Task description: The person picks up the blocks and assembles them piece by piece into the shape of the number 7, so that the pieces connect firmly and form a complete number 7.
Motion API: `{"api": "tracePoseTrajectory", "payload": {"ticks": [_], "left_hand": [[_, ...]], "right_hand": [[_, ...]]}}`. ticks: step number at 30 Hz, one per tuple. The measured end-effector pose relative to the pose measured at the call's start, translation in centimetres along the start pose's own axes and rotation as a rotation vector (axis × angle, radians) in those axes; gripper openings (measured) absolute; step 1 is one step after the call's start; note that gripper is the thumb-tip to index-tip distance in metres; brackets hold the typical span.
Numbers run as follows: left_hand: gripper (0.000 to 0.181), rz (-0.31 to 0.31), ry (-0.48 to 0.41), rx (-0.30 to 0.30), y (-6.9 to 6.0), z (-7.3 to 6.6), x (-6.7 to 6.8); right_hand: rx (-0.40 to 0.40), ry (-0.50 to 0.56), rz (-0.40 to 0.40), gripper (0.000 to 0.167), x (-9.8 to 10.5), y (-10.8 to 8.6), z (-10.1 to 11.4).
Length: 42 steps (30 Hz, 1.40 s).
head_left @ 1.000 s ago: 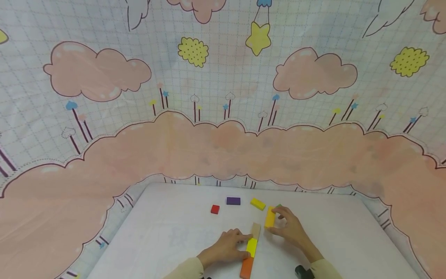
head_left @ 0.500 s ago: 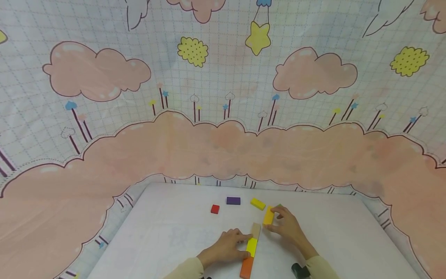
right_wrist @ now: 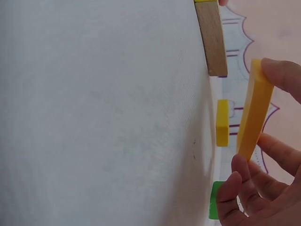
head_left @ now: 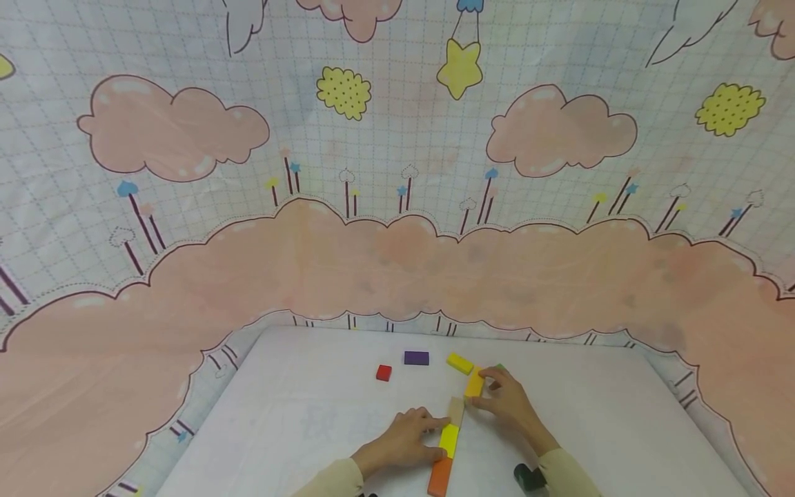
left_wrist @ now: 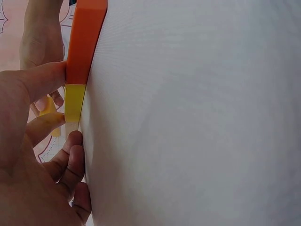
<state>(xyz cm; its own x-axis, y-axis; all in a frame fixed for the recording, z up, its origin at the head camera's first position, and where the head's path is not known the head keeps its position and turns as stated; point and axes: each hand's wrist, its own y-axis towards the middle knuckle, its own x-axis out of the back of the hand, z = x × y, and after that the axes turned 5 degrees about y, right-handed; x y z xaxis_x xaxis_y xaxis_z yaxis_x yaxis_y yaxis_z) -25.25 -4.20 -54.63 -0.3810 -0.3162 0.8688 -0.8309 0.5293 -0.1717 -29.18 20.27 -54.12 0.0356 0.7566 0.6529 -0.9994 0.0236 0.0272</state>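
My right hand (head_left: 511, 404) pinches an orange-yellow rectangular block (right_wrist: 256, 110) between thumb and fingertips. That block (head_left: 475, 384) is held above the table, near the far end of a tan wooden block (head_left: 456, 411). The tan block is lined up end to end with a bright yellow block (head_left: 448, 440) and an orange block (head_left: 439, 478). My left hand (head_left: 402, 440) rests thumb and index fingertips on this row, at the two ends of the bright yellow block. In the left wrist view, its other fingers curl beside the row, low against the table.
A second yellow block (head_left: 459, 364), a purple block (head_left: 416, 358) and a small red block (head_left: 384, 373) lie farther back on the white table (head_left: 279, 414). A green block (right_wrist: 214, 200) is partly hidden behind my right fingers. A patterned curtain (head_left: 397, 269) surrounds the table.
My right hand has moved left with the orange-yellow block, bringing it closer to the tan block's far end and turning it slightly. My left hand and the row stay in place.
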Motion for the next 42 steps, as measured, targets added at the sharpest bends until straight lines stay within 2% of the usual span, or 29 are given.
{"api": "tracePoseTrajectory", "payload": {"ticks": [8, 28, 35, 42], "left_hand": [[0.055, -0.003, -0.006, -0.008, 0.0, 0.0, 0.1], [0.055, 0.011, -0.02, 0.016, -0.1, -0.3, 0.2], [0.055, 0.005, -0.024, -0.001, -0.1, -0.2, 0.1], [0.054, 0.004, -0.026, 0.006, -0.3, -0.3, 0.2]], "right_hand": [[-0.013, -0.02, 0.002, 0.065, -0.1, 0.7, 0.0], [-0.077, -0.051, 0.025, 0.071, -0.7, 1.4, -0.2], [-0.1, -0.052, 0.02, 0.07, -1.0, 1.5, -0.2], [-0.083, -0.055, 0.022, 0.068, -1.1, 1.6, 0.1]]}}
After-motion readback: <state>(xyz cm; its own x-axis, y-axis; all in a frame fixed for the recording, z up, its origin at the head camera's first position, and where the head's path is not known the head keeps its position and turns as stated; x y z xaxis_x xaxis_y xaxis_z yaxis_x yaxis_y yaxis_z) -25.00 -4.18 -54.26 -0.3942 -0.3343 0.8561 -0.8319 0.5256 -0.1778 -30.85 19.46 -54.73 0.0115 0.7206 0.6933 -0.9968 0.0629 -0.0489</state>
